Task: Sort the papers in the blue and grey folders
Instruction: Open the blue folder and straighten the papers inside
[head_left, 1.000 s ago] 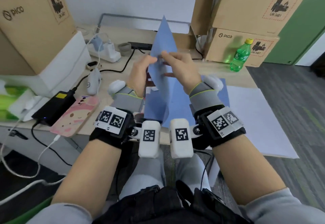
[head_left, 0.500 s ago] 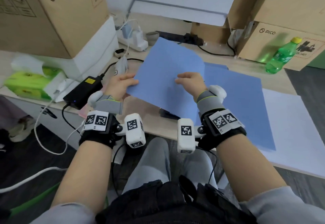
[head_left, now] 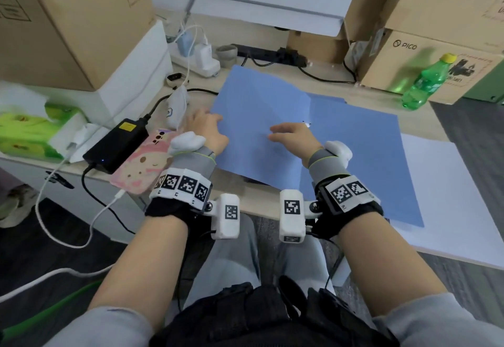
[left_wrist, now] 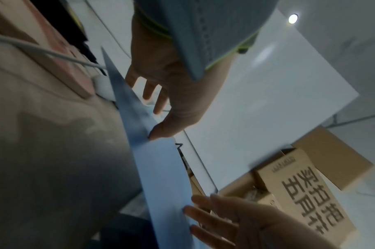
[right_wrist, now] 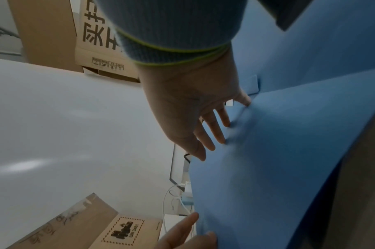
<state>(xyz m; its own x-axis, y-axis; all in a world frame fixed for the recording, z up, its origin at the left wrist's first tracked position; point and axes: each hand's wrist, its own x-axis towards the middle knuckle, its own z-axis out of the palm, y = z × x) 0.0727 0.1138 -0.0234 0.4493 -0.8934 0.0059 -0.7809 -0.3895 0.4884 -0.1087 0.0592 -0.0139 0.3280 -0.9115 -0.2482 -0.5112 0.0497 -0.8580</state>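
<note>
A blue sheet (head_left: 259, 106) lies almost flat on the desk, over the left part of an open blue folder (head_left: 368, 161). Its near corner juts past the desk edge. My left hand (head_left: 210, 131) is at the sheet's left edge. In the left wrist view its thumb tip touches the sheet (left_wrist: 161, 168) while the fingers (left_wrist: 150, 91) stay straight above it. My right hand (head_left: 291, 136) rests on top of the sheet. The right wrist view shows its straight fingers (right_wrist: 214, 131) pressing the blue surface (right_wrist: 267, 168). No grey folder is in view.
A large white sheet (head_left: 450, 196) lies right of the folder. A green bottle (head_left: 425, 82) and cardboard boxes (head_left: 422, 55) stand at the back right. On the left are another box (head_left: 81, 19), a black power adapter (head_left: 117, 142), a pink phone (head_left: 141, 169) and a power strip (head_left: 199, 57).
The blue sheet, held upright between both hands a second ago, has come down onto the desk. Both hands have gone from pinching it to lying against it.
</note>
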